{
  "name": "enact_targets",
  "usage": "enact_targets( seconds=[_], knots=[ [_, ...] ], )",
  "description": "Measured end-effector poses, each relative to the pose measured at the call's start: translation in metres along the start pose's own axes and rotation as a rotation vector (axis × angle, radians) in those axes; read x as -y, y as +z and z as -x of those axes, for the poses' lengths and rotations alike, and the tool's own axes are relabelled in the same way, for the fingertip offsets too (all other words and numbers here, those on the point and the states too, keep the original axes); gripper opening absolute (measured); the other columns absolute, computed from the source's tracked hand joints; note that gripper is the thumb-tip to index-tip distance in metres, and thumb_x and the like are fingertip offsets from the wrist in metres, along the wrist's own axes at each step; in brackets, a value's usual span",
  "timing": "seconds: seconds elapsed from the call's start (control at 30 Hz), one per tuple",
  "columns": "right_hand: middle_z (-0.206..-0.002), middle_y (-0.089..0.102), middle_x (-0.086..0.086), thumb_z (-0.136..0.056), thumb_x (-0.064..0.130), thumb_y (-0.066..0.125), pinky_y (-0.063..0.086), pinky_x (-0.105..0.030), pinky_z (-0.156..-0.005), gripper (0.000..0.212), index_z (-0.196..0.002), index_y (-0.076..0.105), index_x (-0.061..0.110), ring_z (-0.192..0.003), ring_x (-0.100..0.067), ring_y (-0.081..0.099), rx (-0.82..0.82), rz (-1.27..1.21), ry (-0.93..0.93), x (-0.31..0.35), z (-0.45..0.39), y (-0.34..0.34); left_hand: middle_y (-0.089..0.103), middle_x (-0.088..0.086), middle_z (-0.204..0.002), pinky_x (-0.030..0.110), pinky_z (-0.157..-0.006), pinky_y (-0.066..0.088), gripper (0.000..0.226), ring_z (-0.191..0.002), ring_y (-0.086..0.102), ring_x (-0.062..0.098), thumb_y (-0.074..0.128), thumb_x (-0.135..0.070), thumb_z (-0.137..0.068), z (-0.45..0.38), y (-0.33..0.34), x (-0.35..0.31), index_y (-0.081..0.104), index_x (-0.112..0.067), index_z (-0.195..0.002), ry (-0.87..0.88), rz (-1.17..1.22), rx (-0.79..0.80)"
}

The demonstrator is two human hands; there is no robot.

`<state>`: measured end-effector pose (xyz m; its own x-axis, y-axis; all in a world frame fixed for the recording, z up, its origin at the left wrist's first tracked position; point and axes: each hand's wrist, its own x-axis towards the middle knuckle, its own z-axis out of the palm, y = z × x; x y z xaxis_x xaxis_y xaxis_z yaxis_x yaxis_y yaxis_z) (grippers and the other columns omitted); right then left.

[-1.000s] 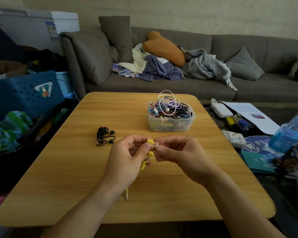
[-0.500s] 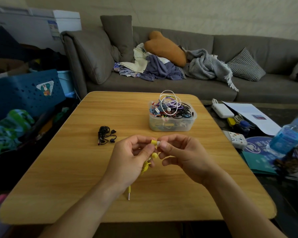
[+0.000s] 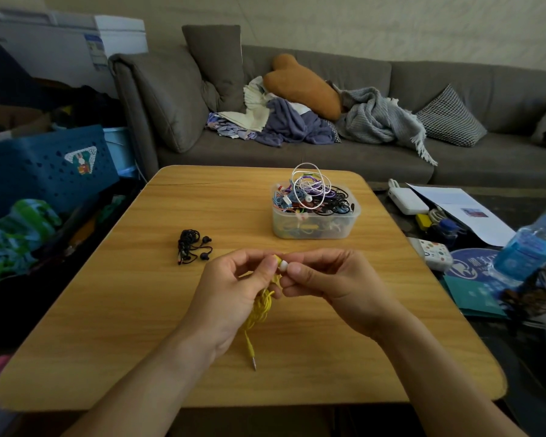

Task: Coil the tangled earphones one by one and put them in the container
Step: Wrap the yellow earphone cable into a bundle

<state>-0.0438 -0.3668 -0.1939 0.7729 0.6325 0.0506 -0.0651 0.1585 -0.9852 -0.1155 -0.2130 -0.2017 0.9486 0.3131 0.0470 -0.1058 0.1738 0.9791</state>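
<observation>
Both hands meet above the light wooden table (image 3: 139,310): the left hand (image 3: 234,294) and right hand (image 3: 331,285) pinch the bunched yellow wired earphones (image 3: 262,305), plug dangling toward 6 o'clock. At 12 o'clock stands the clear plastic container (image 3: 316,227) of coiled cables; coiled black earphones (image 3: 191,249) lie at 10 o'clock.
</observation>
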Motion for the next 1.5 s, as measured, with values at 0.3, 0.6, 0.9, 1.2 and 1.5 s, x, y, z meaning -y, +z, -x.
enact_targets(
  seconds=[0.3,0.6,0.9,1.2,1.5],
  knots=[
    [-0.080,0.073,-0.017,-0.076,0.010,0.071,0.060,-0.031,-0.070,0.023,-0.096,0.072,-0.001,-0.072,-0.022,0.069,-0.004,0.028,-0.026,-0.002,0.000,0.001,0.066,0.007,-0.070,0.021,-0.050,0.049,0.013,-0.051,0.057,0.016,0.060,-0.001,-0.089,0.002,0.000,-0.004,0.069,-0.001,-0.098,-0.066,0.106,0.016],
    [-0.077,0.071,-0.018,-0.076,0.008,0.069,0.057,-0.027,-0.065,0.021,-0.095,0.070,-0.003,-0.068,-0.020,0.068,-0.010,-0.026,-0.031,-0.006,-0.002,0.004,0.065,0.008,-0.069,0.021,-0.048,0.047,0.012,-0.048,0.054,0.016,0.061,-0.001,-0.088,0.004,0.001,-0.006,0.070,-0.003,-0.096,-0.073,0.113,-0.009],
    [-0.075,0.073,-0.015,-0.077,0.003,0.070,0.058,-0.027,-0.064,0.025,-0.098,0.069,-0.011,-0.065,-0.020,0.069,-0.025,0.101,-0.135,-0.008,-0.002,0.008,0.064,0.004,-0.064,0.020,-0.043,0.042,0.011,-0.047,0.050,0.015,0.060,0.001,-0.090,0.007,0.002,-0.006,0.069,-0.003,-0.093,-0.152,0.084,-0.076],
    [-0.075,0.075,-0.012,-0.078,0.008,0.073,0.058,-0.028,-0.065,0.016,-0.092,0.074,0.001,-0.065,-0.021,0.070,-0.020,0.230,-0.235,-0.009,-0.001,0.014,0.061,0.007,-0.059,0.023,-0.043,0.038,0.010,-0.045,0.047,0.016,0.059,-0.001,-0.091,0.007,-0.002,-0.008,0.068,-0.003,-0.088,-0.197,0.034,-0.081],
    [-0.068,0.069,-0.015,-0.077,0.008,0.070,0.055,-0.027,-0.063,0.012,-0.086,0.074,0.000,-0.061,-0.020,0.064,-0.067,0.010,-0.179,-0.018,-0.003,0.019,0.066,0.000,-0.062,0.024,-0.049,0.046,0.014,-0.047,0.055,0.009,0.065,0.001,-0.088,0.009,-0.001,-0.005,0.067,-0.011,-0.081,0.166,-0.328,-0.110]
  ],
)
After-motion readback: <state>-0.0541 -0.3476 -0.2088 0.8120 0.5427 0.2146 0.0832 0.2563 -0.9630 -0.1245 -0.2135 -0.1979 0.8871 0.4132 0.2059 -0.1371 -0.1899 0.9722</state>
